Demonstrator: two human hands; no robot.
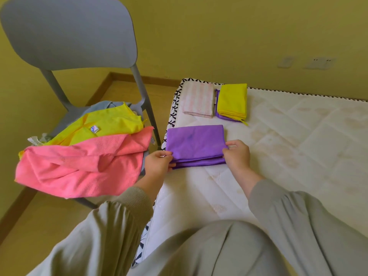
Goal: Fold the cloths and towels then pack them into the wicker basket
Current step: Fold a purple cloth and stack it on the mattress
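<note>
A folded purple cloth [196,144] lies on the white mattress [288,148] near its left edge. My left hand [158,163] pinches the cloth's near left corner, and my right hand [237,155] pinches its near right corner. Farther back on the mattress sit a folded pink-and-white striped towel [198,100] and a folded yellow cloth [233,100] stacked on another purple cloth [221,116]. On the grey chair [69,36] to the left lie unfolded cloths: a pink one [79,166] in front, a yellow one [107,124] behind it, a blue one [103,106] at the back. No wicker basket is in view.
The chair stands on a wooden floor [39,226] close to the mattress's left edge. A yellow wall [239,36] with sockets [318,62] runs behind the mattress. My grey-clad legs [209,251] fill the bottom of the view.
</note>
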